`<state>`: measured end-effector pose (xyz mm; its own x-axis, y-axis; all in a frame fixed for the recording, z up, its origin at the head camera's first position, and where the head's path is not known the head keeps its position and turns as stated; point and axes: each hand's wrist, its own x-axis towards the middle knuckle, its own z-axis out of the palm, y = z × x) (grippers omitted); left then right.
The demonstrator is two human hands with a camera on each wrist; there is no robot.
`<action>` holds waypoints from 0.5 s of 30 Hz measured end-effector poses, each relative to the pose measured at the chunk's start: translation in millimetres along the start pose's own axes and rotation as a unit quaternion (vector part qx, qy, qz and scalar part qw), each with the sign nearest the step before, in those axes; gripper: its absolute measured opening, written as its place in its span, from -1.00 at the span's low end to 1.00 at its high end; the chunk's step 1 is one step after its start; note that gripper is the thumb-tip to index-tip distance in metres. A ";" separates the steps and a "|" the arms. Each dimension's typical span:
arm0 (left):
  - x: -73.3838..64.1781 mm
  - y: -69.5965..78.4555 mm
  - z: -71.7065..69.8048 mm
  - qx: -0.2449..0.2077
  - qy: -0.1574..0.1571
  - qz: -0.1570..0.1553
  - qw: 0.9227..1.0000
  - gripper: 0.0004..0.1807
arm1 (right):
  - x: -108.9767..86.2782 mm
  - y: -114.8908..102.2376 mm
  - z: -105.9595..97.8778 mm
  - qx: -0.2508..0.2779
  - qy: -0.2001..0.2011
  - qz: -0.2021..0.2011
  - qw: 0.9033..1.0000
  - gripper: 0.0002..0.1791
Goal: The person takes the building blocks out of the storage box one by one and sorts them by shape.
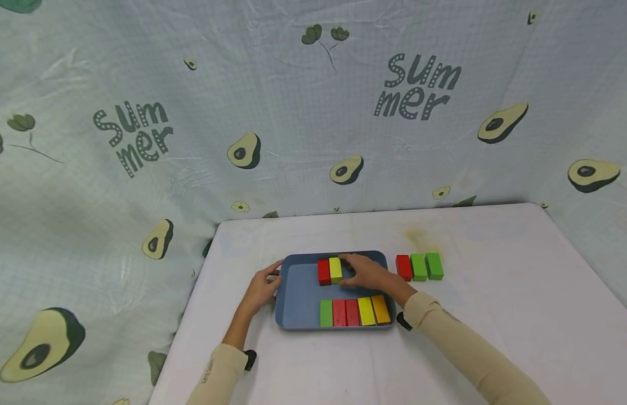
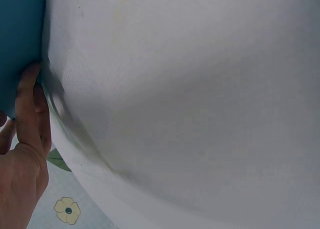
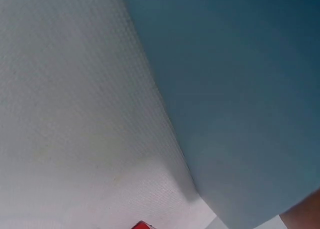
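Note:
A blue-grey tray lies on the table. My left hand is at its left side, with fairly straight fingers touching the outer wall, as the left wrist view also shows. Over the tray's back part, my right hand pinches a yellow block between thumb and fingers at its two ends. A red block stands directly left of that yellow one. Along the tray's front wall runs a row: a green block, two red blocks, another yellow block and an orange block.
Right of the tray, on the white table cover, a red block and two green blocks sit side by side. A printed curtain hangs behind the table and along its sides.

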<state>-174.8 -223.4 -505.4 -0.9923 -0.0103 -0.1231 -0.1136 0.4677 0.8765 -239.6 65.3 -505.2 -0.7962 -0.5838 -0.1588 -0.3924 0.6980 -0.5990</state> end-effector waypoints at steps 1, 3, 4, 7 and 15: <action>-0.3 -0.1 0.1 0.000 -0.001 0.001 1.000 -0.48 | -0.1 -0.5 0.0 -0.002 0.000 0.003 1.000 -0.14; -0.3 -0.5 0.5 -0.002 -0.001 0.000 1.000 -0.47 | -0.6 -1.4 -0.3 -0.004 0.000 0.008 1.000 -0.14; -0.5 -0.1 0.4 -0.003 -0.001 -0.001 1.000 -0.47 | -0.8 -1.8 -0.5 -0.004 0.000 0.010 1.000 -0.14; 0.0 0.8 0.2 -0.004 0.001 -0.003 1.000 -0.47 | -0.9 -2.9 -1.4 -0.005 0.000 0.010 1.000 -0.17; 0.5 0.3 -0.3 -0.001 -0.001 -0.001 1.000 -0.47 | 2.2 -4.3 0.0 -0.026 -0.003 0.011 1.000 -0.14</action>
<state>-175.4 -223.5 -505.1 -0.9920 -0.0089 -0.1257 -0.1153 0.4657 0.8774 -239.7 61.0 -503.0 -0.8020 -0.5705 -0.1770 -0.3977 0.7312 -0.5543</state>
